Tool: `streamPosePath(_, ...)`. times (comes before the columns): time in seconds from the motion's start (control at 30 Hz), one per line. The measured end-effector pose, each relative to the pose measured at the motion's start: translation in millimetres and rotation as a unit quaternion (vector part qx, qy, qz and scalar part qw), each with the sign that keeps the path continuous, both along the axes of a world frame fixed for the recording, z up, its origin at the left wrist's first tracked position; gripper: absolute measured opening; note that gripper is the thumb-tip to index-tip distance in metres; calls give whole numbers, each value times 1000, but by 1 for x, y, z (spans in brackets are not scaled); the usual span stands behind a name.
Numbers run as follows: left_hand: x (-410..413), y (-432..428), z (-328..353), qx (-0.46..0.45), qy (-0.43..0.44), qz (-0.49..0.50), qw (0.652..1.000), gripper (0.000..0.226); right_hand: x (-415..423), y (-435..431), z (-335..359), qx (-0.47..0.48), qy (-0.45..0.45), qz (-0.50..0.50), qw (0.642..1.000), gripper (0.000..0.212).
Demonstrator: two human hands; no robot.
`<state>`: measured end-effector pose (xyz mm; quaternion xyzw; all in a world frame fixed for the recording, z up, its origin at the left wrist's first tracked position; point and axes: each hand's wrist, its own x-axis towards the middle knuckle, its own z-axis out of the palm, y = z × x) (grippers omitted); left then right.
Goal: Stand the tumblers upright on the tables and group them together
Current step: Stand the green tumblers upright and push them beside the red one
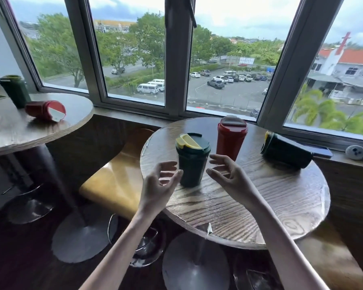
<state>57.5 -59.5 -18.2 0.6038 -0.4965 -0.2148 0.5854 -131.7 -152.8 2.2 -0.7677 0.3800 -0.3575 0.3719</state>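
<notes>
The round near counter [260,195] carries 3 tumblers. Toward its left edge the green tumbler with the yellow flap [192,164] stands upright, and both hands flank it. The left hand [161,181] sits just beside the tumbler's left side, palm turned inward and fingers loosely curled and spread. It grips nothing, and whether a fingertip brushes the tumbler wall cannot be told. The right hand [228,174] hovers just off the tumbler's right side, fingers relaxed and slightly bent, holding nothing, with a narrow gap to the tumbler. Behind them, near the far edge by the window, the upright red tumbler [231,141] stands with its lid on, close to the green 1 but apart from it. At the counter's far right edge the fallen green tumbler [285,152] lies on its side, its lid end pointing left toward the red tumbler. The left counter [19,130], well apart from the near one, carries 2 more: the far green tumbler [15,92] upright near its far edge, and just beside it the fallen red tumbler [45,110] on its side, lid facing right. A yellow stool [117,178] sits low between the 2 counters.
</notes>
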Motion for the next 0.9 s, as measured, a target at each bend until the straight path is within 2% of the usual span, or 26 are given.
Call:
streamPosePath(0.17,-21,17,-6,19,-120,-81,989,22,-25,22,-8,-40,128,-14,991,38)
streamPosePath(0.3,-36,11,-4,19,-201,-143,969,32,-54,38,-1,-102,221,-54,969,45)
streamPosePath(0.37,-42,2,-3,17,-246,-155,957,41,-70,46,4,-122,253,-81,956,49)
streamPosePath(0.53,-73,-18,8,-24,-374,-155,914,44,-110,58,13,-120,315,-145,930,52)
streamPosePath(0.73,-118,-47,25,-39,-372,-178,910,44,-149,51,19,-114,317,-189,922,51)
streamPosePath(0.9,-150,-91,30,-25,-362,-160,918,42,-181,14,26,-122,303,-203,923,49)
